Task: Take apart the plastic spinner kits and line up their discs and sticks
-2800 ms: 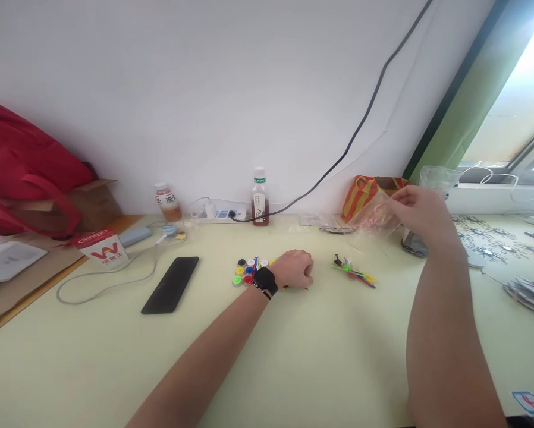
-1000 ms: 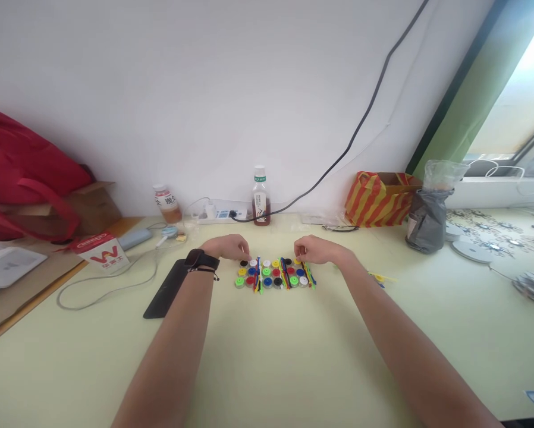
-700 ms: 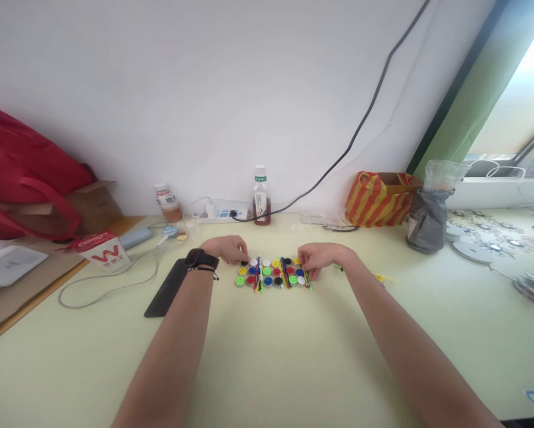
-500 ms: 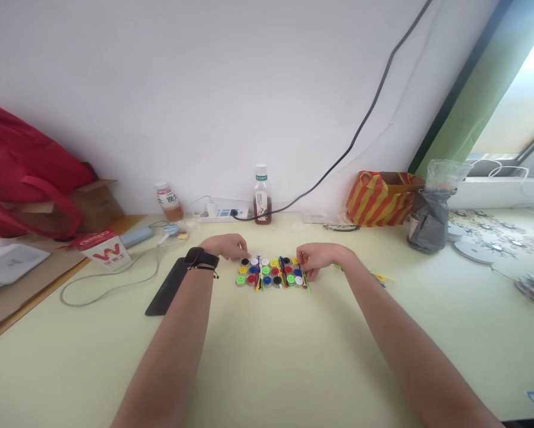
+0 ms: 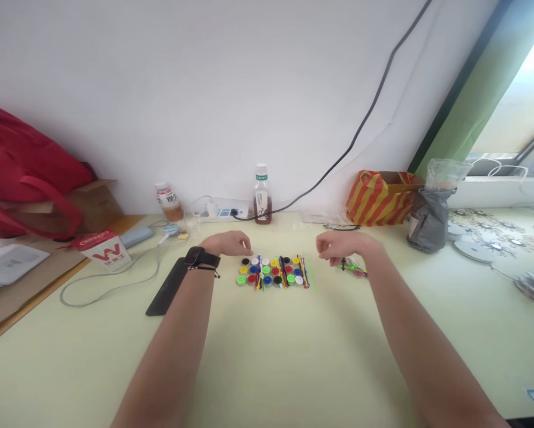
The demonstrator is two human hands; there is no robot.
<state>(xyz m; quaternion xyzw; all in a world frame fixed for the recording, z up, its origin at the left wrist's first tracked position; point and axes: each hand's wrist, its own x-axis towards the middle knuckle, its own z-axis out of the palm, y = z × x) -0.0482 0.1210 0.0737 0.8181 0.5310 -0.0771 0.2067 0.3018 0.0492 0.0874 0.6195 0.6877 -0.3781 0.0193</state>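
Observation:
My left hand (image 5: 230, 244) hovers beside the far left corner of a group of small round discs, its fingers curled together with nothing visible in them. The coloured discs (image 5: 266, 270) lie in rows of green, red, blue, yellow, white and black. Between them lie bundles of thin coloured sticks (image 5: 283, 272). One bright green stick (image 5: 312, 277) lies slightly apart at the right end. My right hand (image 5: 338, 245) is right of the discs, fingers bent downward and loosely apart. Just beside and below it is a small pile of coloured sticks (image 5: 352, 267), partly hidden by the hand.
A black phone-like slab (image 5: 166, 291) lies under my left forearm. Along the wall stand a dark drink bottle (image 5: 262, 199), a power strip (image 5: 226, 212) and a striped bag (image 5: 378, 202). A grey bag (image 5: 429, 223) is farther right; a red-and-white box (image 5: 101, 251) is left.
My right hand has let go of the bright green stick at the right end and moved right to the loose pile. My left hand has barely moved.

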